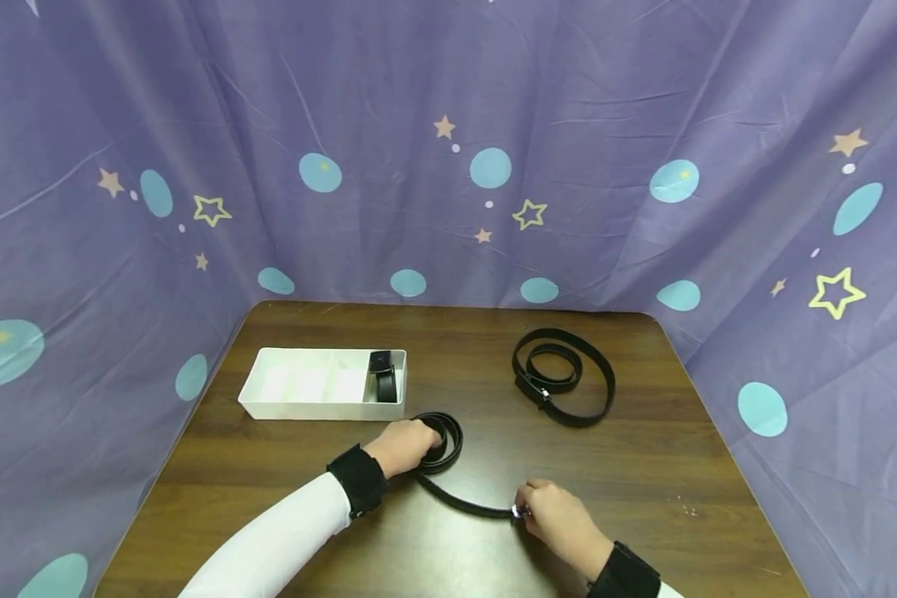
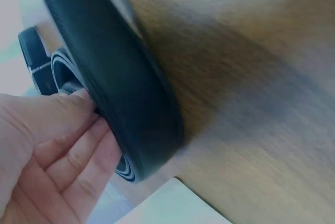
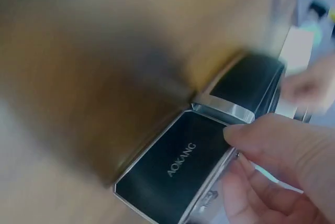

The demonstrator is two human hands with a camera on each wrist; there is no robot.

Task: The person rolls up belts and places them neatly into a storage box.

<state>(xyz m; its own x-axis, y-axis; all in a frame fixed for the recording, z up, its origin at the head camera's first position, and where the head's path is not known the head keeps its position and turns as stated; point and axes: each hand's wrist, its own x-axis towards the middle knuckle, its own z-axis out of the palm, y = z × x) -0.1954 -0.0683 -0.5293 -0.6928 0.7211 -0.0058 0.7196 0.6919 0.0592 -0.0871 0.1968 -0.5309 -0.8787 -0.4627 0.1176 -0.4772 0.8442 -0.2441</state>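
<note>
A black belt (image 1: 469, 505) lies partly rolled near the middle of the table, its loose end stretched toward the right. My left hand (image 1: 404, 447) grips the coil, thumb and fingers pinching its inner turns in the left wrist view, where the outer strap (image 2: 123, 88) curves past the fingertips. At the other end, my right hand (image 1: 561, 519) pinches the edge of the buckle (image 3: 159, 169). This buckle has a dark plate marked AOKANG with a silvery rim, and a metal band crosses the strap beside it.
A white divided box (image 1: 291, 410) stands at the back left, with a rolled black belt (image 1: 385, 384) in its right-hand compartment. Farther right, another black belt (image 1: 604, 374) lies loosely coiled. A patterned purple curtain (image 1: 419, 75) hangs around the wooden table (image 1: 688, 465).
</note>
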